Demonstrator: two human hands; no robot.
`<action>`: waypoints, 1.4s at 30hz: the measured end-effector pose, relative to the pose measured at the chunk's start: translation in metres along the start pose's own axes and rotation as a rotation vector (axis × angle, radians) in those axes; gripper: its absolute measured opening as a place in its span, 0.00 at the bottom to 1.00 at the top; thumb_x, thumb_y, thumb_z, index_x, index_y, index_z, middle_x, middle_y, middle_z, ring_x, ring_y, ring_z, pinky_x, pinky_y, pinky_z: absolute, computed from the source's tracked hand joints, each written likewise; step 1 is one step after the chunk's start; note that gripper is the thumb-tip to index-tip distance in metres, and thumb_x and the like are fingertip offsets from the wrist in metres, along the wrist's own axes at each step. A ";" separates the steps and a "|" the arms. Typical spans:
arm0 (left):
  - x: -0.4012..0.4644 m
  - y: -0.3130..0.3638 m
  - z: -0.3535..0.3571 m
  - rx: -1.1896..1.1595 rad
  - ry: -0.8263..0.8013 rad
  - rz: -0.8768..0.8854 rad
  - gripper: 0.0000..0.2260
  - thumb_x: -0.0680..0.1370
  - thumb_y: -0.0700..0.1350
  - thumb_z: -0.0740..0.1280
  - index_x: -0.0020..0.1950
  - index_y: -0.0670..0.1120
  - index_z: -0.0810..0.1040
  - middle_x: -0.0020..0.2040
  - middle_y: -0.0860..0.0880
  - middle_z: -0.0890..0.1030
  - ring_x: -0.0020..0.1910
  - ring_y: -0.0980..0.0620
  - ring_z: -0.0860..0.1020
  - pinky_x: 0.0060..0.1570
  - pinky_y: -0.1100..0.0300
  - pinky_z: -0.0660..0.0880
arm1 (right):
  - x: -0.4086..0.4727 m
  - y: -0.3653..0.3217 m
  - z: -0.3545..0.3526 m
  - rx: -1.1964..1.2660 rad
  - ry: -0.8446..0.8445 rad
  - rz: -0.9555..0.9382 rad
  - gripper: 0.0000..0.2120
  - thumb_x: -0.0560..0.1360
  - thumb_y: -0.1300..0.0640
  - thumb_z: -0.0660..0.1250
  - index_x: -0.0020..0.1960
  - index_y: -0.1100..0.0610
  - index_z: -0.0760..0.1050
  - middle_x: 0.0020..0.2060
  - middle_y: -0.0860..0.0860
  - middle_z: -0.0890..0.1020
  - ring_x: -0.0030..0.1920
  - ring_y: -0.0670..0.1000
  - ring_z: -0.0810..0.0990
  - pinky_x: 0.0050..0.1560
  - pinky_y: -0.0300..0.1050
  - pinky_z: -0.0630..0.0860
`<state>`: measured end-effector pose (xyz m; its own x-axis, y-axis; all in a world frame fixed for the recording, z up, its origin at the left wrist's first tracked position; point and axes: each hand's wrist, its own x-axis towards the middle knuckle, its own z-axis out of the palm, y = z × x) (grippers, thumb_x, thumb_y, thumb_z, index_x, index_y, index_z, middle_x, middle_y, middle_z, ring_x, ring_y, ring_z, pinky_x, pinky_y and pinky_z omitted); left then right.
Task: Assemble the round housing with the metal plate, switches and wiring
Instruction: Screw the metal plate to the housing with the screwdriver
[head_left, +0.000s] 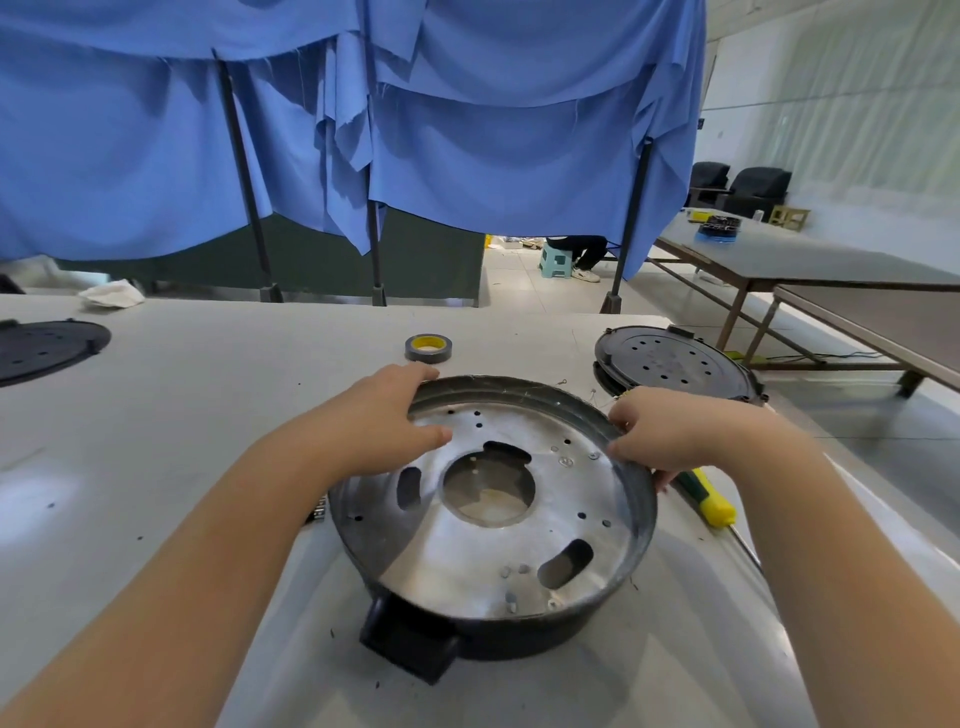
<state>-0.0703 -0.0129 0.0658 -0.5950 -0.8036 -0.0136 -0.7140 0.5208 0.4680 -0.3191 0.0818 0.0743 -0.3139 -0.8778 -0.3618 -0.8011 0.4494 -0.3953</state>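
- Bracing the round housing from two sides, the person has both hands on its rim, which reads as steadying or turning it rather than lifting it; it sits on the table straight in front of them.
- The left hand lies over the far-left rim, fingers fairly straight and spread, thumb resting on the metal plate; its grip is apart, pressing rather than pinching.
- The right hand curls over the right rim, fingers hooked on the inner wall, fingertips showing below the outer edge; its grip looks clamped on the housing wall.
- The metal plate already sits down inside the housing, its slots and centre hole facing up, so the plate step looks done, or is being seated level by this pressure.
- The black block on the near side of the housing points toward the person, probably so the switch side stays reachable.
- Thin wire ends show just beyond the far-right rim; whether they are attached inside I cannot tell.
- A yellow-and-green screwdriver lies just beside the right hand, near for the screw holes in the plate.
- A roll of tape stands beyond the housing, likely for the wiring.
- A black perforated lid rests at the right edge of the table, another far left, both set well apart from the work.
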 end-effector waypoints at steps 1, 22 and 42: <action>0.000 0.000 0.000 -0.008 0.002 0.002 0.30 0.77 0.54 0.67 0.76 0.54 0.58 0.76 0.52 0.62 0.71 0.52 0.65 0.66 0.57 0.64 | 0.000 0.001 0.000 -0.032 0.025 -0.014 0.06 0.78 0.64 0.60 0.47 0.59 0.75 0.39 0.56 0.83 0.31 0.51 0.84 0.28 0.39 0.78; 0.008 0.006 0.000 0.020 0.344 -0.046 0.15 0.81 0.45 0.60 0.34 0.51 0.68 0.33 0.50 0.72 0.34 0.52 0.71 0.29 0.60 0.61 | 0.002 -0.002 -0.007 0.054 0.451 -0.376 0.04 0.80 0.52 0.62 0.49 0.46 0.75 0.43 0.44 0.80 0.46 0.46 0.78 0.47 0.44 0.71; 0.009 -0.036 -0.029 -0.257 0.233 -0.334 0.15 0.78 0.36 0.58 0.61 0.50 0.71 0.41 0.43 0.79 0.32 0.45 0.80 0.22 0.61 0.72 | -0.006 -0.004 -0.012 0.300 0.174 -0.201 0.06 0.77 0.64 0.62 0.51 0.59 0.78 0.38 0.56 0.85 0.33 0.49 0.85 0.29 0.37 0.78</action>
<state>-0.0393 -0.0475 0.0748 -0.2292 -0.9733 -0.0159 -0.7204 0.1586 0.6752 -0.3206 0.0832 0.0883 -0.2684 -0.9565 -0.1142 -0.6787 0.2718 -0.6822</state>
